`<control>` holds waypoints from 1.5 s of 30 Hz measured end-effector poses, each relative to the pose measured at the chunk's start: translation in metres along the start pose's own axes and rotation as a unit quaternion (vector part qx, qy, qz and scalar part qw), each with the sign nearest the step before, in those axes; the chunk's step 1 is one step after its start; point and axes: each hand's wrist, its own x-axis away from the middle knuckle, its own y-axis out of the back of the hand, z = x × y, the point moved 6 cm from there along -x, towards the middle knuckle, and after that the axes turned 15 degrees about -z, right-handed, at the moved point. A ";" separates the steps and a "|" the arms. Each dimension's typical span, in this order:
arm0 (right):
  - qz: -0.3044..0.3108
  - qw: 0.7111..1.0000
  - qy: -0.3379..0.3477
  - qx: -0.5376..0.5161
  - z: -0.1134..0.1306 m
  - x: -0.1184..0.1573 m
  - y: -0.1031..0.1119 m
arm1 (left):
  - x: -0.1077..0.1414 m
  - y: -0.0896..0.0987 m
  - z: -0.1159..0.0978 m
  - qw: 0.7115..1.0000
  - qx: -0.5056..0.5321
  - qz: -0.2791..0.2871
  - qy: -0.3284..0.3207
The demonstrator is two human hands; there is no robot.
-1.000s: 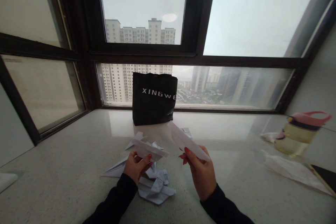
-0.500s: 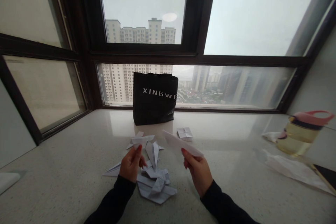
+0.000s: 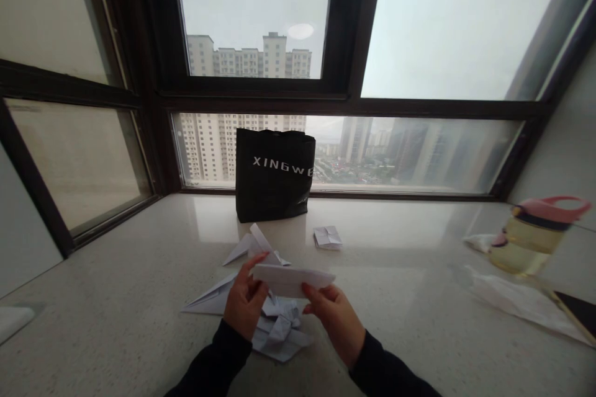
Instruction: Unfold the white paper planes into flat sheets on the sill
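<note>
My right hand point(image 3: 336, 316) pinches a folded strip of white paper point(image 3: 291, 280) near its right end, thumb on the near face. My left hand point(image 3: 246, 298) is at the strip's left end, its thumb and fingers around that end. A second narrow folded paper piece point(image 3: 261, 237) slants up just beyond my left fingertips; whether that hand also grips it, I cannot tell. Below and behind the hands lie folded white paper shapes point(image 3: 282, 341), partly hidden by the strip and fingers. A pointed folded paper point(image 3: 208, 301) sticks out left of my left hand.
A small square of folded paper point(image 3: 328, 237) lies beyond my right hand. A black bag point(image 3: 274, 192) stands by the window. To the right are a yellowish bottle with a pink lid point(image 3: 531, 242), crumpled white tissue point(image 3: 516, 298) and a dark flat object point(image 3: 580, 313).
My right hand has brought its paper strip left and down, and my left hand has come to the strip's other end. The paper at my left hand has turned from nearly level to a slant.
</note>
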 end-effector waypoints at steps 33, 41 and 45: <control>-0.064 0.971 0.128 0.192 -0.001 -0.011 0.018 | 0.017 -0.020 0.009 0.957 0.195 0.065 0.205; -0.077 0.971 0.160 0.159 0.010 -0.013 0.018 | 0.013 -0.015 0.006 0.971 0.151 0.034 0.183; 0.005 0.946 0.230 0.230 0.034 -0.014 0.012 | 0.015 -0.016 0.006 0.978 0.127 0.054 0.154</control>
